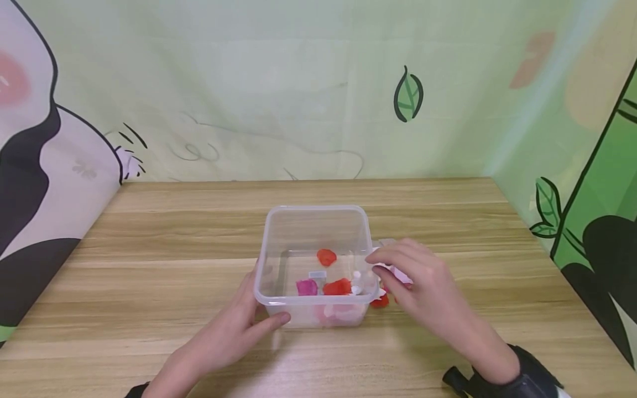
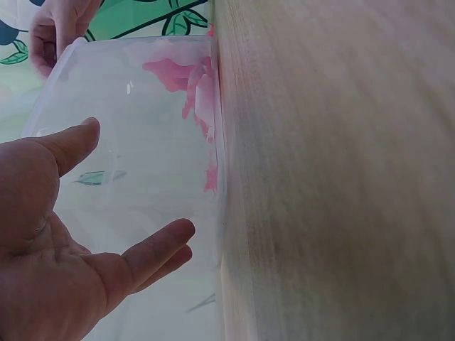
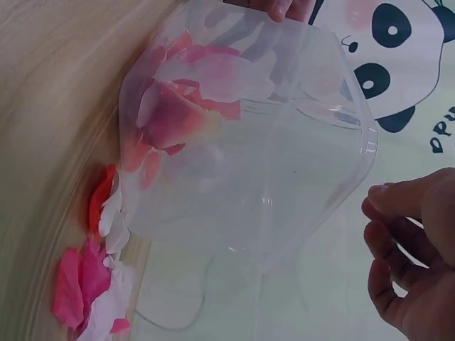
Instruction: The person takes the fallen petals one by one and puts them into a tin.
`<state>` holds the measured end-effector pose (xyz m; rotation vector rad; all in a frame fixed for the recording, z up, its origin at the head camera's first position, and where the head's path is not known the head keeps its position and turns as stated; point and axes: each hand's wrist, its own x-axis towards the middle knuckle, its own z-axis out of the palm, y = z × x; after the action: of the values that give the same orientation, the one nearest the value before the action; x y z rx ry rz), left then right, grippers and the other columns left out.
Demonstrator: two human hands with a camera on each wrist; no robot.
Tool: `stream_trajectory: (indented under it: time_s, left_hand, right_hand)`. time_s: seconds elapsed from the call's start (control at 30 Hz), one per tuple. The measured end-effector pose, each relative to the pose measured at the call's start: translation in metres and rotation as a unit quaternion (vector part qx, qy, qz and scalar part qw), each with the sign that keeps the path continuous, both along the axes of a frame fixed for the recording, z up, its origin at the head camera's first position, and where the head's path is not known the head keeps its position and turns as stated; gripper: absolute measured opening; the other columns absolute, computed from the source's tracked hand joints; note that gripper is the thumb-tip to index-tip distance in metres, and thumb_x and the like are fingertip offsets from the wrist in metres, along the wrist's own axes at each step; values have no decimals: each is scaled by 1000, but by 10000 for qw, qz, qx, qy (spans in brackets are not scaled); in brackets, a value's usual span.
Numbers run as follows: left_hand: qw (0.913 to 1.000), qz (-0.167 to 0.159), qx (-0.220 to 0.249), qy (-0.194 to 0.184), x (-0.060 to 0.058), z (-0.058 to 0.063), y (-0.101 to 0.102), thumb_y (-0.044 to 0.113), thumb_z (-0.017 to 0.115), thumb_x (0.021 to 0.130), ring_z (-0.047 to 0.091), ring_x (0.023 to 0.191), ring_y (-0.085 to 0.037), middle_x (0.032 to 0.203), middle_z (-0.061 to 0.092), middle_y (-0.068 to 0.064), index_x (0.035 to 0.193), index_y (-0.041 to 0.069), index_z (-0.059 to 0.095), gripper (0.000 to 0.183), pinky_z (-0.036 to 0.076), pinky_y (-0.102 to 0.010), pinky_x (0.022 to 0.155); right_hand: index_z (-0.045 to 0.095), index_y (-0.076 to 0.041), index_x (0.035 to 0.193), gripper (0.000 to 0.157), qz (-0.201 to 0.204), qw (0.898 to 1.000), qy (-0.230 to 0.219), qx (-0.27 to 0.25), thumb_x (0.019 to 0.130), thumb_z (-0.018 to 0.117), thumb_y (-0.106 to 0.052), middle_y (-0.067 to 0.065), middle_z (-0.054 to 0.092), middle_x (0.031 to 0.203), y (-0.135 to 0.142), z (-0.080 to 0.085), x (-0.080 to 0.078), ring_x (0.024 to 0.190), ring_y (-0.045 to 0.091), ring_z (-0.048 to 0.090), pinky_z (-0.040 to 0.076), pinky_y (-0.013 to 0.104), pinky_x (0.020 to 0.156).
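Observation:
A clear plastic box [image 1: 314, 300] without a lid stands on the table, with red [image 1: 326, 257], magenta [image 1: 307, 287], pink and white petals inside. My left hand [image 1: 239, 315] rests against its left side, thumb near the front wall; in the left wrist view this hand [image 2: 64, 234] has its thumb and fingers spread apart. At the box's right rim is my right hand [image 1: 423, 282], fingers loosely bent. The right wrist view shows the right hand [image 3: 416, 249] with nothing visible between its fingers. More loose petals [image 3: 85, 284] lie beside the box, partly hidden by this hand in the head view.
The wooden table [image 1: 174, 293] extends around the box. A printed cloth [image 1: 249, 99] with leaf and panda drawings hangs behind and along the sides. A dark band [image 1: 522, 376] with a device is strapped on the right wrist.

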<state>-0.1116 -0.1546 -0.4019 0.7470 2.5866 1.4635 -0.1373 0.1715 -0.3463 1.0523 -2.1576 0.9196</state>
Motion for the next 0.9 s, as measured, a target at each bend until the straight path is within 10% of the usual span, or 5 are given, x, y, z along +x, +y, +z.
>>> stream_trajectory:
  time_s: [0.33,0.63,0.9]
  left_hand:
    - [9999,-56,106,-30,0,1,0,18,76,96,53,129,-29,154,32,-3,165,36,-4,107,48,-43,106]
    - [9997,-128,222,-51,1,2,0,16,75,96,52,129,-30,154,32,-4,165,36,-3,106,51,-42,103]
    - [9994,-168,290,-103,1,3,0,17,74,97,52,129,-29,154,31,-3,165,37,-3,105,51,-42,102]
  right_hand:
    - [75,-5,102,23,-1322,9887,-537,466,83,81,7,3,72,93,19,-3,-16,80,18,63,50,31,60]
    - [74,-1,104,15,-2117,9377,-2279,1548,89,76,-4,8,70,93,39,-21,-39,74,23,61,51,36,61]
    - [74,1,106,20,-1957,9007,-3133,2287,89,77,-11,11,71,95,47,-36,-50,78,22,61,55,42,69]
